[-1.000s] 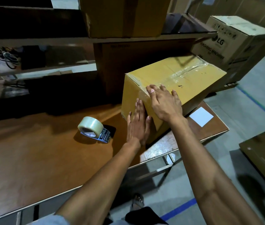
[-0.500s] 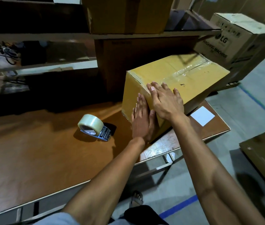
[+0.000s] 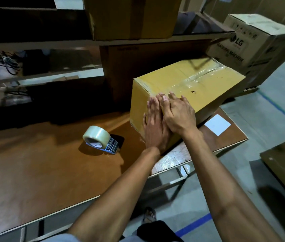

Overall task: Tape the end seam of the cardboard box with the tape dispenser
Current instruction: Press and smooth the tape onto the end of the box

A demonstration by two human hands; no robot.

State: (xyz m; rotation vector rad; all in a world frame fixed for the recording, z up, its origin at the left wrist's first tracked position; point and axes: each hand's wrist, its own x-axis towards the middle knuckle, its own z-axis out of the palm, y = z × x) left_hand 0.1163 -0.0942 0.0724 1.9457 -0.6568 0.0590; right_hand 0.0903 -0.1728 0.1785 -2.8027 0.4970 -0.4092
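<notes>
Warehouse shelving stacked with cartons stands behind the brown counter [image 3: 33, 172]. On its right end sits the cardboard box [image 3: 199, 88], near end facing me. I judge it stiff at the edges but springy mid-panel, light enough to slide, so I would brace it at the corner. My left hand [image 3: 154, 126] lies flat on the end face, my right hand [image 3: 178, 116] over the top edge, fingers [image 3: 153, 103] extended, close together, holding nothing. Left of the box, apart from it, lies the tape dispenser [image 3: 101, 138]; its slick roll is best left alone, so I'd grip the frame.

Bare forearms; pale grey-blue sleeve [image 3: 59, 238], dark trousers [image 3: 157, 231], sandal [image 3: 149, 214].
</notes>
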